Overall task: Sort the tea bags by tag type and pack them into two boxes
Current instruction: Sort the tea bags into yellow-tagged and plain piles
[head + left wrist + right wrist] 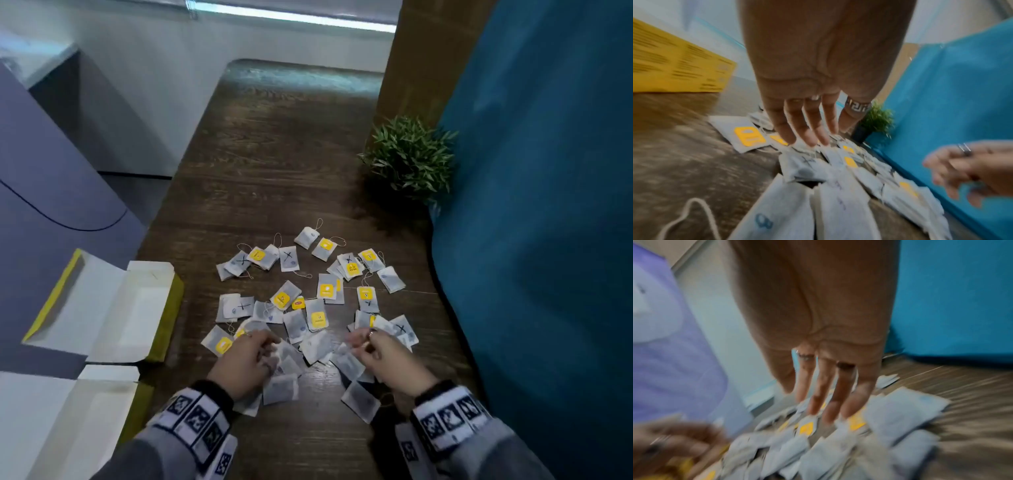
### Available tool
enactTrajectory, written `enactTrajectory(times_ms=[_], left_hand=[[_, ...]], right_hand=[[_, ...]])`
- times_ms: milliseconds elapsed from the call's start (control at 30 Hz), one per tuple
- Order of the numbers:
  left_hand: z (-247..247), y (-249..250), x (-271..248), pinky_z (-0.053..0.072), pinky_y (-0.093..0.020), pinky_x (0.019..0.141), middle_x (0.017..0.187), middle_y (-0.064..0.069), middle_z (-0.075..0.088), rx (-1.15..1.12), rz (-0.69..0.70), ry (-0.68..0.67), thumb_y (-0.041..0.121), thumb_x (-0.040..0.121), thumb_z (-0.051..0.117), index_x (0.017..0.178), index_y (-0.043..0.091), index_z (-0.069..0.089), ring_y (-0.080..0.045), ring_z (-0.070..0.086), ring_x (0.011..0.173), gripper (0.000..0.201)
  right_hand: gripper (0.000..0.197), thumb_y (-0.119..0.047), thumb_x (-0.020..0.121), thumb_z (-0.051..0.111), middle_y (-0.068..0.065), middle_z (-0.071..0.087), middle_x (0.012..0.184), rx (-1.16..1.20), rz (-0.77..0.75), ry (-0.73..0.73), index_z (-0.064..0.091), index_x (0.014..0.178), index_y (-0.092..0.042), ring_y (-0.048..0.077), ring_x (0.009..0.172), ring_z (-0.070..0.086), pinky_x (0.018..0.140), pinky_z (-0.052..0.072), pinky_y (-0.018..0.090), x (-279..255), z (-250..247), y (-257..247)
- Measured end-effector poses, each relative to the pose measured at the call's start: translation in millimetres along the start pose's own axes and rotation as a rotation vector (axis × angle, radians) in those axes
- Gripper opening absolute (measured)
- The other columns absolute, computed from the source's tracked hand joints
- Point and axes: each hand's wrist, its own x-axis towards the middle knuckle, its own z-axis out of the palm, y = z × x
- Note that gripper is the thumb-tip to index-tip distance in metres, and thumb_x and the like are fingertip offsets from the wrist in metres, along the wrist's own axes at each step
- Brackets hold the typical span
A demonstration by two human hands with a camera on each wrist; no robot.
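Black X marks (288,255) on several tea bags (289,259); yellow tags' (318,319) print seems unreadable.

Dim, cool light; wrist views motion-blurred (edges bowed), head view sharper.

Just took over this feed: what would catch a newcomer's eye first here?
The scatter of tea bags across the dark wooden table, some with yellow tags, some marked with an X. Both hands, left hand and right hand, hover over its near edge. Two open boxes wait at the left.
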Motion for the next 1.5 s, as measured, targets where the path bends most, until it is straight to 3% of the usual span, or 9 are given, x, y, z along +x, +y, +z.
enactTrajectory(times_ms=[100,267,433,533,767,933,1100,1333,1500], left_hand=[[6.5,10.5,0.2,0.042,-0.027,0.083,0.105,0.005,0.051,0.309,0.017,-0.106,0.036,0.077,0.067,0.117,0.026,0.051,-0.016,0.051,0.105,0.044],[20.0,11.6,-7.9,0.037,-0.033,0.086,0.122,0.005,0.051,0.445,-0.003,-0.132,0.026,0.075,0.065,0.125,0.033,0.038,-0.02,0.052,0.112,0.058],[16.8,11.6,-11.4,0.028,-0.028,0.083,0.096,0.011,0.059,0.293,-0.039,-0.067,0.015,0.079,0.057,0.119,0.033,0.041,-0.012,0.054,0.098,0.047],[15.0,6.9,-13.3,0.033,-0.028,0.085,0.097,0.01,0.056,0.23,-0.057,-0.061,0.014,0.079,0.06,0.118,0.032,0.044,-0.013,0.053,0.097,0.047],[-10.0,9.8,-17.8,0.048,-0.01,0.062,0.087,-0.012,0.062,-0.592,-0.178,0.165,-0.014,0.077,0.065,0.104,0.022,0.059,0.001,0.056,0.059,0.045],[-27.5,15.5,-16.5,0.057,-0.027,0.07,0.104,-0.022,0.067,-1.157,-0.344,0.15,-0.001,0.087,0.058,0.118,0.014,0.059,-0.025,0.065,0.09,0.034],[-31.1,20.4,-12.9,0.061,-0.036,0.066,0.103,-0.026,0.068,-1.442,-0.401,0.049,-0.001,0.095,0.041,0.112,0.005,0.056,-0.03,0.069,0.09,0.023],[-32.7,26.3,-17.9,0.055,-0.039,0.079,0.109,-0.027,0.066,-1.455,-0.357,-0.174,-0.014,0.089,0.037,0.125,-0.001,0.05,-0.032,0.07,0.093,0.041],[-28.8,26.8,-22.2,0.057,-0.037,0.078,0.119,-0.026,0.062,-1.524,-0.325,-0.213,0.015,0.068,0.081,0.123,0.0,0.055,-0.031,0.068,0.094,0.063]], right_hand=[[0.03,-0.016,0.091,0.053,-0.003,0.048,0.119,-0.153,-0.007,-0.03,0.056,0.121,-0.019,0.013,0.114,0.052,0.099,0.039,0.022,26.0,16.0,-7.5],[0.049,-0.024,0.087,0.059,-0.001,0.04,0.134,-0.316,-0.004,-0.073,0.044,0.134,-0.022,0.023,0.122,0.044,0.102,0.039,0.038,42.6,35.7,-13.9],[0.019,-0.014,0.083,0.061,0.002,0.051,0.116,-0.335,-0.005,-0.007,0.053,0.082,-0.031,0.022,0.11,0.049,0.096,0.042,0.036,47.8,41.1,-13.8],[0.008,-0.013,0.083,0.061,0.0,0.053,0.111,-0.294,-0.002,0.028,0.06,0.086,-0.02,0.018,0.102,0.049,0.094,0.042,0.033,48.9,43.0,-7.3],[0.007,-0.012,0.087,0.059,-0.009,0.051,0.089,-0.101,0.013,0.178,0.06,0.085,-0.019,0.006,0.079,0.05,0.074,0.042,0.015,42.4,36.3,-7.3],[0.007,-0.015,0.087,0.063,-0.001,0.057,0.095,0.405,0.083,0.305,0.059,0.083,-0.019,0.004,0.07,0.058,0.061,0.047,0.012,25.2,14.7,-17.2],[0.007,-0.014,0.084,0.066,-0.008,0.057,0.066,0.831,0.102,0.242,0.059,0.086,-0.016,0.007,0.05,0.051,0.046,0.038,0.02,6.4,5.0,-29.9],[0.016,-0.007,0.084,0.064,0.005,0.061,0.077,0.93,0.081,0.178,0.058,0.099,-0.006,0.012,0.048,0.053,0.044,0.042,0.02,-1.9,13.3,-39.0],[0.015,-0.001,0.084,0.063,0.0,0.061,0.081,0.806,-0.012,0.018,0.058,0.092,-0.012,0.013,0.054,0.061,0.047,0.048,0.02,0.8,34.6,-67.9]])
